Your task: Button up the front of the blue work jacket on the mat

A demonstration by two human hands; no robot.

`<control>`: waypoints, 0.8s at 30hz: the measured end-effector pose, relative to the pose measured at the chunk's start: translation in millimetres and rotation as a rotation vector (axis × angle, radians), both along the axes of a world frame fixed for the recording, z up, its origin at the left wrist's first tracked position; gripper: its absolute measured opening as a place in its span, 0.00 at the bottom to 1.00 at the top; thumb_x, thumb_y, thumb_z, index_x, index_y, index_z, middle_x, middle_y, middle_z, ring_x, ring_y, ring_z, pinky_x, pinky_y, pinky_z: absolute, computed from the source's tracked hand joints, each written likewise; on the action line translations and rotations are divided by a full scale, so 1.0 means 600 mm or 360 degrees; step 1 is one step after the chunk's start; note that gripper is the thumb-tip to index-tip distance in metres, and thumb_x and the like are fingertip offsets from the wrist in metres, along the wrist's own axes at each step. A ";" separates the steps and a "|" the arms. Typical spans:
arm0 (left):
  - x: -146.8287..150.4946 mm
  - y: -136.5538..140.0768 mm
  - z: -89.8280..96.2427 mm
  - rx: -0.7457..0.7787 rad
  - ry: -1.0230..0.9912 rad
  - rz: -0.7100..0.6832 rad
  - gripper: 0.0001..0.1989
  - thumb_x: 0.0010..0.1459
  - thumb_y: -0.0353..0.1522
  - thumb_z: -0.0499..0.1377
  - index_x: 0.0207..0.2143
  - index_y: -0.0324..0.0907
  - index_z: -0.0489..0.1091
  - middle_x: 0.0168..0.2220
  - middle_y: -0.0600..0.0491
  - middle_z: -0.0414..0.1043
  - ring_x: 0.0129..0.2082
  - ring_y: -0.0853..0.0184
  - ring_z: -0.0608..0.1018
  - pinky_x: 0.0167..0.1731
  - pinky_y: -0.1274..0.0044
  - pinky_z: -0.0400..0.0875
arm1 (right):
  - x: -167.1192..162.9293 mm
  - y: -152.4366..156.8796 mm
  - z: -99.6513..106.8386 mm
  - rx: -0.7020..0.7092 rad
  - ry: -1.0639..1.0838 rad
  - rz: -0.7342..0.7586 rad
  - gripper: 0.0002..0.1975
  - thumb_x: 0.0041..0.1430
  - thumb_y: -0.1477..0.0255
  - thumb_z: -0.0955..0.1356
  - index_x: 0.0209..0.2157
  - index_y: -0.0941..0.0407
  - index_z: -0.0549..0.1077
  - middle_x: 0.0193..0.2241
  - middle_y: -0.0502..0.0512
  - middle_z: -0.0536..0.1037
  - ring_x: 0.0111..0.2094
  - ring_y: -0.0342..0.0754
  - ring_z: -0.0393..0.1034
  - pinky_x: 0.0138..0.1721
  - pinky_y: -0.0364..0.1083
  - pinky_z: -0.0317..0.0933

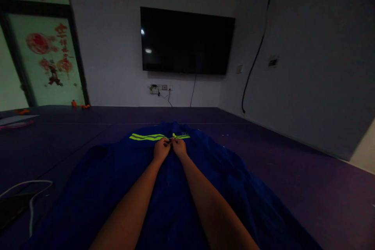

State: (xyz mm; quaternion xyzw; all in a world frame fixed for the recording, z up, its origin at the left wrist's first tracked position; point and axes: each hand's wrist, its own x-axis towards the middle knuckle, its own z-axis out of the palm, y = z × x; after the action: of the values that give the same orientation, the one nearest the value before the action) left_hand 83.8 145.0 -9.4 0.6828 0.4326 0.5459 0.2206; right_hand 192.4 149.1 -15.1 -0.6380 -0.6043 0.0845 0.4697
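A dark blue work jacket [123, 179] lies spread out in front of me, its collar end pointing away. Yellow-green reflective strips [146, 137] cross its chest on both sides of the front opening. At that opening, level with the strips, my left hand [162, 149] pinches the jacket's front edge. My right hand [179, 147] is close beside it, fingertips also pinched on the front edge. Whether a button or other fastener sits between the fingertips is too small and dark to tell. Both forearms reach over the lower part of the jacket.
The jacket rests on a dark purple floor [278, 164]. At the left front lie a white cable [32, 199] and a dark flat object [14, 207]. A television [187, 41] hangs on the far wall above sockets. Small orange objects [74, 103] stand by the door.
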 end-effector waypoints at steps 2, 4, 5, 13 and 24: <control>0.000 0.001 -0.001 -0.0006 -0.0006 -0.0003 0.03 0.46 0.28 0.58 0.27 0.38 0.69 0.23 0.56 0.69 0.22 0.73 0.71 0.24 0.82 0.63 | 0.000 -0.001 0.001 -0.0006 -0.0002 -0.0008 0.19 0.58 0.65 0.58 0.21 0.57 0.73 0.18 0.51 0.71 0.21 0.42 0.64 0.21 0.39 0.51; 0.000 0.002 -0.002 -0.0003 -0.0007 -0.0002 0.03 0.46 0.28 0.58 0.27 0.38 0.69 0.23 0.55 0.70 0.23 0.73 0.72 0.24 0.82 0.63 | -0.001 -0.003 0.003 -0.0001 0.0009 -0.0008 0.20 0.58 0.64 0.58 0.21 0.57 0.72 0.18 0.51 0.71 0.21 0.42 0.64 0.21 0.39 0.51; 0.000 0.002 -0.002 0.0001 -0.0006 -0.0003 0.03 0.46 0.28 0.58 0.27 0.38 0.69 0.23 0.55 0.70 0.23 0.73 0.72 0.24 0.82 0.63 | -0.001 -0.004 0.004 0.0006 0.0016 -0.0003 0.20 0.58 0.64 0.57 0.21 0.57 0.72 0.18 0.50 0.71 0.21 0.42 0.64 0.21 0.39 0.51; -0.001 -0.005 0.005 0.0019 0.0047 0.0009 0.02 0.47 0.27 0.57 0.26 0.38 0.69 0.22 0.55 0.70 0.23 0.72 0.71 0.26 0.81 0.63 | -0.003 -0.010 0.009 0.0023 0.0080 0.0037 0.17 0.54 0.63 0.62 0.19 0.58 0.71 0.17 0.49 0.71 0.20 0.42 0.64 0.21 0.39 0.49; 0.000 0.004 -0.001 0.0002 0.0062 -0.0004 0.04 0.46 0.27 0.58 0.28 0.38 0.70 0.24 0.54 0.71 0.24 0.72 0.72 0.27 0.80 0.64 | -0.004 -0.008 0.006 0.0005 0.0046 -0.0019 0.15 0.55 0.67 0.60 0.21 0.58 0.72 0.19 0.51 0.73 0.21 0.42 0.64 0.21 0.38 0.50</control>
State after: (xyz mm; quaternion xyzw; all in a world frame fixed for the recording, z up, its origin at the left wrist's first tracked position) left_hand 83.7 147.6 -10.3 0.6940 0.4356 0.5324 0.2124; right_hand 190.0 144.0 -11.6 -0.6395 -0.5939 0.0899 0.4799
